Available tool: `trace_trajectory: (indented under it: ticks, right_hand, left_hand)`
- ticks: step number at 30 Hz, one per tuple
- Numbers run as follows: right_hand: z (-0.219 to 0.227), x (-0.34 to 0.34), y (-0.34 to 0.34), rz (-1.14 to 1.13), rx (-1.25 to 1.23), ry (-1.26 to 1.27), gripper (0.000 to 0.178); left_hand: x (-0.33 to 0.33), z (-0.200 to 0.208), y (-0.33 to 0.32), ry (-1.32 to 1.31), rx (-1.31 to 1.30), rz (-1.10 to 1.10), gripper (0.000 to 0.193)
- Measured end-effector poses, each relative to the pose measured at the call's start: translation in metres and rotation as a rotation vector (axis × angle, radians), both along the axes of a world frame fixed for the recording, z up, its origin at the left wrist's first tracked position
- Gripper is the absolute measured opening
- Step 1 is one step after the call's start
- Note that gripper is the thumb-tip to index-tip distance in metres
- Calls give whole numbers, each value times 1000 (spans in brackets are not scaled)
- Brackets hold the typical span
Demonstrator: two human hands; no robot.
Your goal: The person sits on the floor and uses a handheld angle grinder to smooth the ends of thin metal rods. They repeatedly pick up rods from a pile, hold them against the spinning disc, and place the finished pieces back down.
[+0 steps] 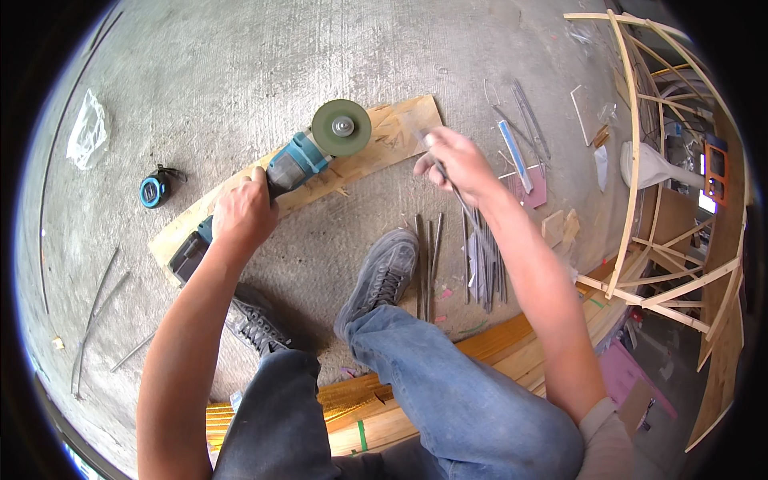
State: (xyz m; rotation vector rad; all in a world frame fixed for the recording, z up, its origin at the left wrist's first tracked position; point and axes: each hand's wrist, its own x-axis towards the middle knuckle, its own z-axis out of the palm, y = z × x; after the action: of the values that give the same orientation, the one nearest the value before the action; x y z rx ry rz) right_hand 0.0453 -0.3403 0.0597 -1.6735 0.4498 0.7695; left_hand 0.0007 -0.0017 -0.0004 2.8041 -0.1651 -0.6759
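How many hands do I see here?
2: the left hand grips the angle grinder over the wooden board; the right hand, somewhat blurred, holds a thin dark rod.

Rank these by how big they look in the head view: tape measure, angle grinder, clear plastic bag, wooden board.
1. Wooden board, partly covered
2. Angle grinder
3. Clear plastic bag
4. Tape measure

A teal grinder (pixel 294 166) lies disc (pixel 342 142) upward, a dark rod (pixel 458 196) slanting.
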Motion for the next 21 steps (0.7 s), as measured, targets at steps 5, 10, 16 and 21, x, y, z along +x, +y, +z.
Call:
trace_trajectory:
  ticks: [5, 10, 16, 21]
  right_hand:
    - [-15, -26, -51, -580, 119, -129, 28]
    - [-60, -70, -95, -1224, 199, -40, 35]
    - [-63, -119, -62, -1293, 573, 205, 56]
    - [-92, -139, -69, -252, -622, -237, 41]
  left_hand:
    - [0, 4, -1, -23, 2, -4, 31]
    - [2, 6, -6, 7, 16, 0, 33]
    - [0, 2, 1, 11, 21, 8, 40]
    - [4, 9, -8, 27, 65, -16, 40]
